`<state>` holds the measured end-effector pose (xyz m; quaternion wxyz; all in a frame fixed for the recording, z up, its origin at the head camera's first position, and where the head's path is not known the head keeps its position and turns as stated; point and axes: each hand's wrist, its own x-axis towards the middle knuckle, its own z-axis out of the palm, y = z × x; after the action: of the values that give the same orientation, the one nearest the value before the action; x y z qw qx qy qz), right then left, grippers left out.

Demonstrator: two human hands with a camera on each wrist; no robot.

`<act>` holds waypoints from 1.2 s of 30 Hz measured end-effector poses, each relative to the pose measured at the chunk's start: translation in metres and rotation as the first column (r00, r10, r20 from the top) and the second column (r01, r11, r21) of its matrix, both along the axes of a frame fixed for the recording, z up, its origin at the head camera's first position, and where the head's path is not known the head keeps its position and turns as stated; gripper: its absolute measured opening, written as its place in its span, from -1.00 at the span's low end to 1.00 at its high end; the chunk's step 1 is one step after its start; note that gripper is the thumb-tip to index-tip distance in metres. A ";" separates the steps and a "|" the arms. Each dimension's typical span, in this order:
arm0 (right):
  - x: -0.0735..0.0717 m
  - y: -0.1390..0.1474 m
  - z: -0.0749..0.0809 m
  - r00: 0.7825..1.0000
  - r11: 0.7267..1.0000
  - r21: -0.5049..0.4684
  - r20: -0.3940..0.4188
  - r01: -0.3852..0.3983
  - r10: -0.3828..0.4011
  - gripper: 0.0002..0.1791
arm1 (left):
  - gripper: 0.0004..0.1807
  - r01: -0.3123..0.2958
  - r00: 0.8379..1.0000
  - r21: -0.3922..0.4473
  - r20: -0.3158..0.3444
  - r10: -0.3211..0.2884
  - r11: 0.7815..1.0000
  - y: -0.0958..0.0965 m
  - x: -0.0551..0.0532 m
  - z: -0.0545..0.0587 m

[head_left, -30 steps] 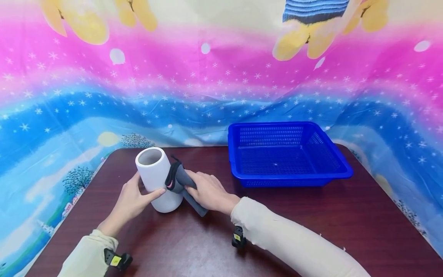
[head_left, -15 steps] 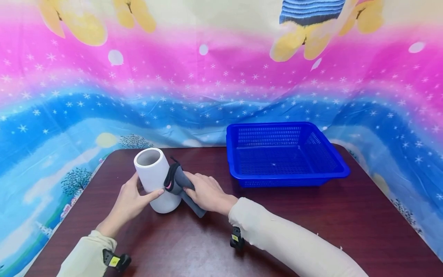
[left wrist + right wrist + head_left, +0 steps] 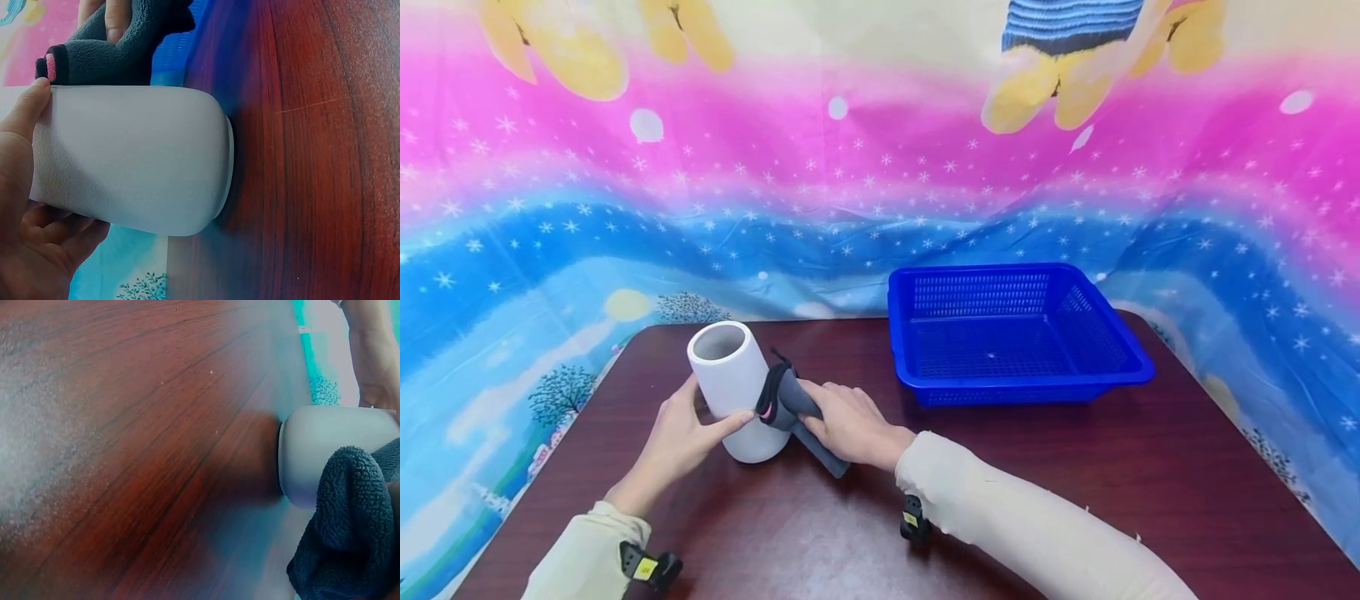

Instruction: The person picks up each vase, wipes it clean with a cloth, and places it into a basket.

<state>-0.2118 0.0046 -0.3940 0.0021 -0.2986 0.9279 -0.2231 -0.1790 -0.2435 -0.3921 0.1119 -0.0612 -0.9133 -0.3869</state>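
Observation:
A tall white vase (image 3: 730,375), round and wide-mouthed, stands on the table left of the middle. My left hand (image 3: 677,437) grips its left side, with the thumb across the front and the fingers behind. In the left wrist view, the fingers curl under the vase (image 3: 131,156) and the thumb lies near its upper edge. My right hand (image 3: 850,421) holds a folded dark grey cloth (image 3: 790,396) with a black edge and a small pink tab. The cloth lies against the vase's right side, and a loose end hangs toward the tabletop. The cloth (image 3: 350,519) partly hides the vase in the right wrist view.
A blue perforated plastic basket (image 3: 1022,383) sits at the back right of the dark red-brown wooden table (image 3: 1000,450). A colourful printed curtain (image 3: 850,183) hangs right behind the table and along its sides.
My right hand has shifted the cloth slightly down along the vase's right side. The left hand keeps its hold and the vase stays standing. The whole head view has drifted a little.

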 end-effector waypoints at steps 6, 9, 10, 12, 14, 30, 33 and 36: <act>0.000 0.001 -0.004 1.000 0.999 0.052 0.017 -0.006 0.005 -0.54 | -0.12 -0.006 1.000 -0.003 -0.002 0.006 1.000 -0.001 -0.001 -0.001; 0.000 0.001 -0.005 1.000 0.998 0.062 0.019 -0.007 0.006 -0.55 | -0.12 -0.007 1.000 -0.004 -0.002 0.007 1.000 -0.001 -0.001 -0.001; 0.000 0.001 -0.005 1.000 0.998 0.064 0.016 -0.007 0.006 -0.55 | -0.12 -0.006 1.000 -0.003 -0.002 0.006 1.000 -0.001 -0.001 -0.001; 0.000 0.001 -0.006 1.000 0.998 0.066 0.011 -0.007 0.007 -0.56 | -0.12 -0.006 1.000 -0.002 -0.002 0.006 1.000 -0.001 -0.001 -0.001; 0.000 0.002 -0.006 1.000 0.997 0.071 0.008 -0.007 0.007 -0.55 | -0.11 -0.007 1.000 -0.003 -0.003 0.007 1.000 -0.001 -0.002 -0.001; 0.002 0.006 -0.014 0.999 0.985 0.167 0.012 -0.045 0.044 -0.54 | -0.08 -0.021 1.000 -0.015 0.006 0.021 1.000 -0.001 0.000 0.000; 0.003 0.007 -0.017 0.999 0.981 0.186 0.003 -0.045 0.045 -0.54 | -0.09 -0.016 1.000 -0.013 0.001 0.016 1.000 -0.001 0.000 -0.001; 0.003 0.007 -0.018 0.999 0.980 0.193 -0.002 -0.042 0.043 -0.53 | -0.09 -0.013 1.000 -0.013 -0.004 0.013 1.000 -0.001 -0.001 -0.002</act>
<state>-0.2092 0.0118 -0.4122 0.0331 -0.3174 0.9386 -0.1309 -0.1797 -0.2444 -0.3939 0.1157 -0.0569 -0.9159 -0.3801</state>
